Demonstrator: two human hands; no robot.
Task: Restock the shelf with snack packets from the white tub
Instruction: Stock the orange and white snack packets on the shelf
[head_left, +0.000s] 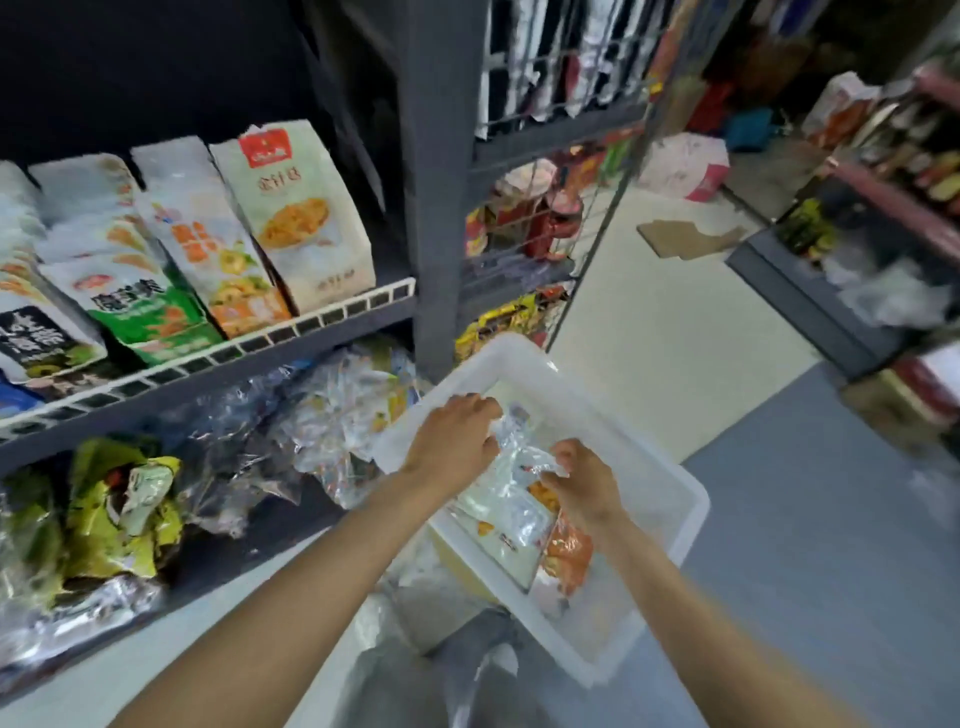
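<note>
Tub: the white tub (670, 512) sits low in front of the person, its left rim close beside the front edge of the lower shelf (218, 551). Judged placed there so a packet needs only a short swing leftward.

Task item: a clear snack packet (511, 506) lies inside the tub toward its near-left side, crinkled top end raised, orange contents showing at its lower right. An orange packet (569, 551) lies under it, against the near rim.

Left hand: the left hand (454, 439) reaches over the tub's left rim, fingers curled onto the packet's upper end; the fingertips are hidden in the film, but it reads as a grip.

Right hand: the right hand (582, 480) pinches the crumpled film on the packet's right side, thumb and fingers closed on it.

Why two hands: judged that the film is slack and slippery, so a hold at two points keeps the packet from folding as it comes up.

Lower shelf: loose clear packets (332, 415) at its right end, green-yellow packets (119, 509) toward its left; a dark bare stretch along the front edge between them looks the likely slot.

Upper shelf: upright bags (291, 218) stand in a row behind a white wire rail (332, 319), which stops them tipping forward.

Stage: lifting out, packet not yet clear of the tub.
</note>
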